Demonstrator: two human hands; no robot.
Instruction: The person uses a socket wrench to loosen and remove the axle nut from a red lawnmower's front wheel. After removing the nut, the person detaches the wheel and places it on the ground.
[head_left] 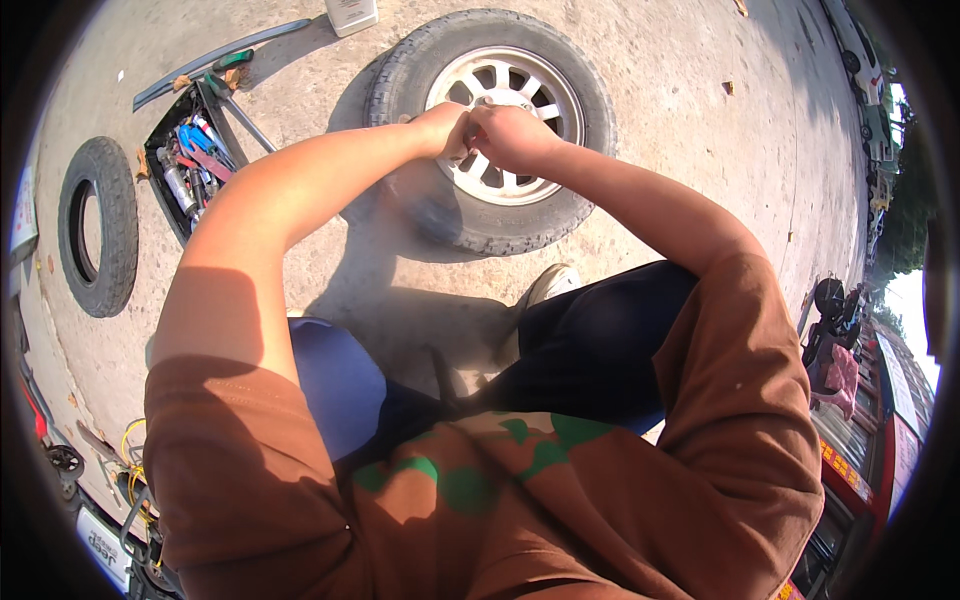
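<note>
A car wheel lies flat on the concrete at the top middle, its black tyre point(590, 120) around a silver spoked rim point(544, 98). Over the rim's hub, my left hand point(442, 131) and my right hand point(516, 139) meet with bent, closed fingers. A small dark piece shows between them, too covered to name. Whether it is loose or part of the wheel cannot be seen. My bare forearms reach in from both sides, and my knees are bent below the wheel.
To the left, a black toolbox point(160, 172) holds several hand tools, with a green-handled tool point(220, 86) beside it. Farther left is a smaller tyre point(117, 225). A grey strip point(255, 38) and a pale container point(352, 14) lie beyond. My shoe point(553, 281) stands near the wheel.
</note>
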